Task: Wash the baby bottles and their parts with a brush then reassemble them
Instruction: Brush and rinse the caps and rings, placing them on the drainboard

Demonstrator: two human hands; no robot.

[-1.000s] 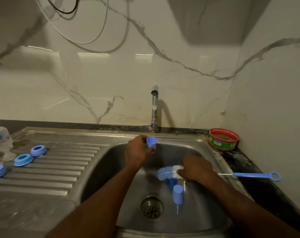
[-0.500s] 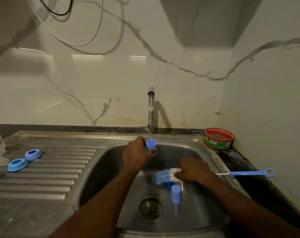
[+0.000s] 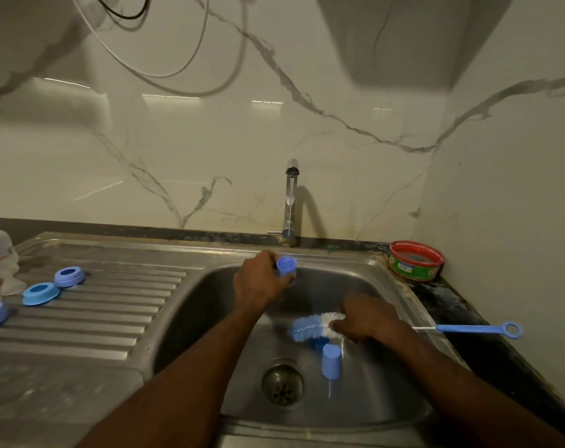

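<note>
I see left hand [image 3: 261,279] gripping blue bottle cap [image 3: 286,266] mouth-up under tap [image 3: 290,202], probably rinsing. Right hand [image 3: 365,321] clasps bottle brush [image 3: 313,328] low in sink [image 3: 403,305], parked ready. Second cap [image 3: 331,360] stands near drain; three collar rings [image 3: 41,293] dry far left.

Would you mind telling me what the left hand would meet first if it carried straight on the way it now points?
Probably the tap: the left hand, holding a blue cap, points toward the sink's back rim, though depth is unclear.
</note>
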